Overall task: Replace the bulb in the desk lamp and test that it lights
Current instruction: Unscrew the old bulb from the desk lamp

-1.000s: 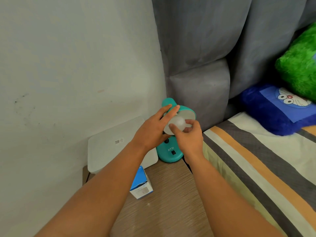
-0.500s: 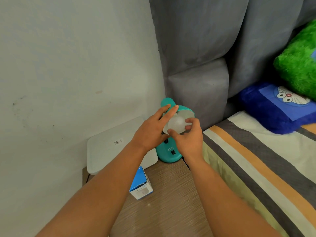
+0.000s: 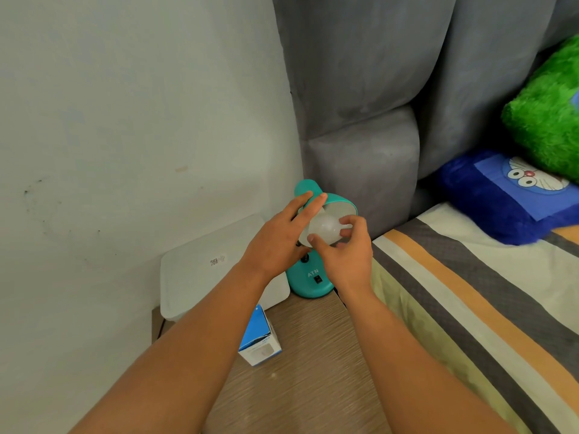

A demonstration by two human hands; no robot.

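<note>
Both hands hide the socket: right hand (image 3: 343, 255) pinches bulb (image 3: 324, 228), left hand (image 3: 279, 242) steadies shade (image 3: 340, 205).

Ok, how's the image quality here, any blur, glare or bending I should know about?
Head view: soft, even daylight, no harsh glare; the bulb looks unlit. Wide-angle bending curves the headboard and wall edge. The tabletop grain and both forearms smear near the bottom. The left hand and right hand by the lamp stay fairly sharp.
</note>
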